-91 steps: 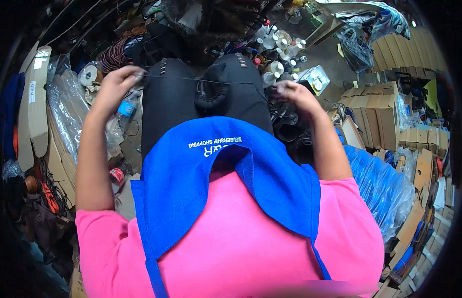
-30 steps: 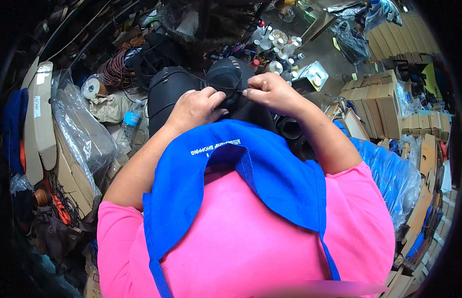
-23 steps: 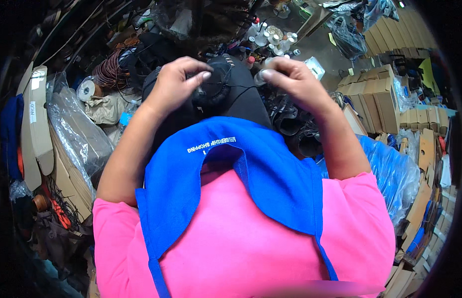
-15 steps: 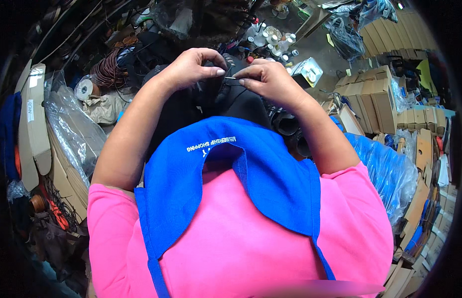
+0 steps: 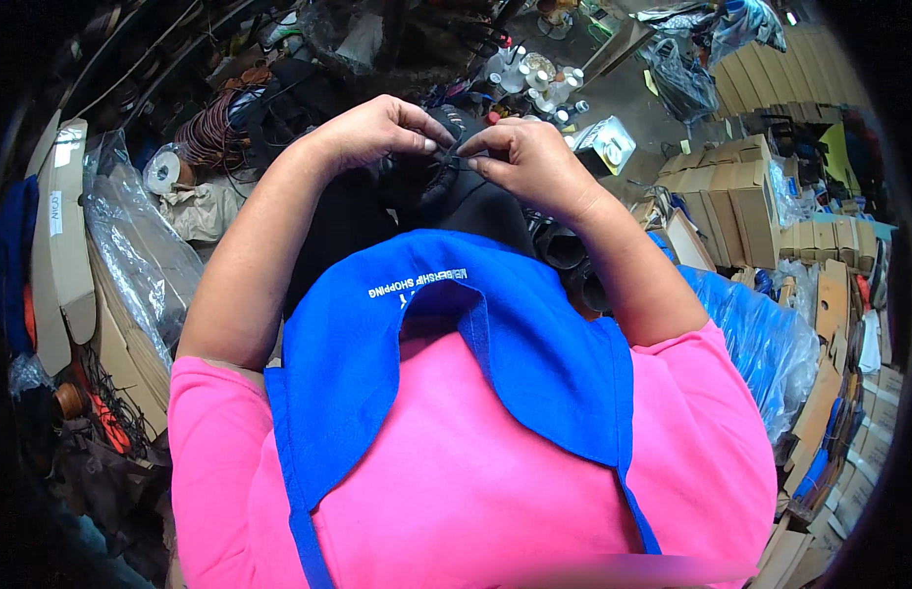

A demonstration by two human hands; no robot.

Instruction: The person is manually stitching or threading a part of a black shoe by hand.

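Note:
A black piece with a row of pale stitches along its curved edge [image 5: 442, 183] rests over my dark-clothed lap; its full shape is partly hidden by my hands. My left hand [image 5: 385, 133] is closed, thumb and fingers pinching at the upper edge of this piece. From the right, my right hand [image 5: 529, 162] meets it, thumb and forefinger pressed together beside the stitches. Something thin and dark shows between the two sets of fingertips, too small to name. A blue apron [image 5: 348, 393] covers my chest over a pink shirt.
Several white-capped bottles [image 5: 539, 79] stand on the floor ahead, near an open-topped tin [image 5: 609, 145]. Stacked cardboard [image 5: 735, 201] and a plastic-wrapped blue bundle [image 5: 750, 324] lie at right. To the left are clear plastic sheeting [image 5: 142, 236], coiled brown cord [image 5: 210, 137] and a spool [image 5: 163, 173].
Both hands' fingertips have come closer together over the stitched edge. The thin, light needle-like thing seen earlier at my right fingertips no longer shows clearly.

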